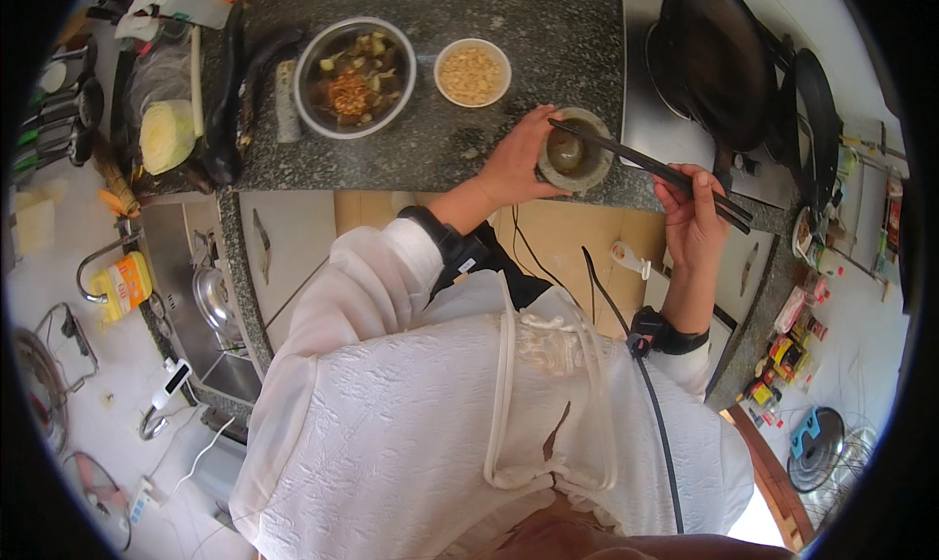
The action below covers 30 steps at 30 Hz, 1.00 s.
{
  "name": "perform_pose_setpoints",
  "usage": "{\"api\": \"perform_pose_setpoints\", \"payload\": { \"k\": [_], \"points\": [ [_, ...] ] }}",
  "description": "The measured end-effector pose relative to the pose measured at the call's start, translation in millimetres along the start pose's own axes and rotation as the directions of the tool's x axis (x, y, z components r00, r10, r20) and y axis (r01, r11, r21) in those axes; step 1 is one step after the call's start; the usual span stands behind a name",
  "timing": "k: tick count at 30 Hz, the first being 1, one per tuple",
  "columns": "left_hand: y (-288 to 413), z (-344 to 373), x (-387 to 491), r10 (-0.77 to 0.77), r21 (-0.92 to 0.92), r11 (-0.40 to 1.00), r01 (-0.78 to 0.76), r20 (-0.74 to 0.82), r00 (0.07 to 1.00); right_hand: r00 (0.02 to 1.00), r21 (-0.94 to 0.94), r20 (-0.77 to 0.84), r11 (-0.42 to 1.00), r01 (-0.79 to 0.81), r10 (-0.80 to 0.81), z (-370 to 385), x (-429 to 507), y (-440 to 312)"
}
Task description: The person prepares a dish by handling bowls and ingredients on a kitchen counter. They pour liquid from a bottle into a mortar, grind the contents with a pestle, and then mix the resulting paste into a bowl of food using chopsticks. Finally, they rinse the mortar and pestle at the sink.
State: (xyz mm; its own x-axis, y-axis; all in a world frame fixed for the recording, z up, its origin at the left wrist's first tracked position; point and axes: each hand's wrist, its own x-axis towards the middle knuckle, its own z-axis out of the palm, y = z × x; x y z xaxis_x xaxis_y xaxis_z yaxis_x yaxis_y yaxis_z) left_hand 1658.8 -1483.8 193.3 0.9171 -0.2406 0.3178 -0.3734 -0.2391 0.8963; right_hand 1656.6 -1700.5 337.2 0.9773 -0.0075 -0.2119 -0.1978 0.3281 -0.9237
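My left hand (522,155) grips the side of a stone mortar (591,177) near the counter's front edge, thumb at the near side and fingers at the far side. In my right hand (693,211) is a pair of dark chopsticks (645,162), their tips over the mortar's mouth. A little brownish residue or liquid shows inside the mortar; what it is I cannot tell. Beyond it stands a white bowl (473,73) of chopped nuts, perhaps peanuts. To its left a steel bowl (302,83) holds dark strips, pale green pieces and a reddish chopped topping.
A gas stove (678,140) with a dark wok (715,61) is at the right. Eggplants (224,112), a cut cabbage (167,136) and a stone pestle (287,101) lie at the left. A sink (231,376) lies at far left, sauce bottles (785,358) at far right. A cable hangs before me.
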Motion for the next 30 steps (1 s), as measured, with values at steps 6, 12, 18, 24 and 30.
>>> {"api": "perform_pose_setpoints", "payload": {
  "k": [6, 12, 18, 24, 30],
  "points": [
    [10, -83, -39, -0.227, 0.029, 0.973, 0.227, -0.029, 0.974, 0.997, -0.132, 0.066, 0.99, 0.041, -0.033, 74, 1, 10],
    [-29, -226, -91, -0.658, 0.061, 0.614, 0.787, -0.51, 0.553, 0.945, -0.357, 0.322, 0.918, 0.174, -0.054, 172, 27, 72],
    [-70, -238, -91, -0.925, -0.395, 0.379, 0.837, -0.167, 0.341, 0.949, -0.444, 0.315, 0.882, 0.159, -0.013, 210, 55, 140],
    [-68, -208, -107, -0.934, -0.622, 0.226, 0.75, 0.08, 0.348, 0.994, -0.345, 0.111, 0.938, 0.017, 0.023, 207, 51, 172],
    [-56, -203, -106, -0.875, -0.651, 0.107, 0.751, 0.297, 0.383, 0.998, -0.283, 0.06, 0.959, 0.029, -0.012, 214, 38, 148]
  ]
}}
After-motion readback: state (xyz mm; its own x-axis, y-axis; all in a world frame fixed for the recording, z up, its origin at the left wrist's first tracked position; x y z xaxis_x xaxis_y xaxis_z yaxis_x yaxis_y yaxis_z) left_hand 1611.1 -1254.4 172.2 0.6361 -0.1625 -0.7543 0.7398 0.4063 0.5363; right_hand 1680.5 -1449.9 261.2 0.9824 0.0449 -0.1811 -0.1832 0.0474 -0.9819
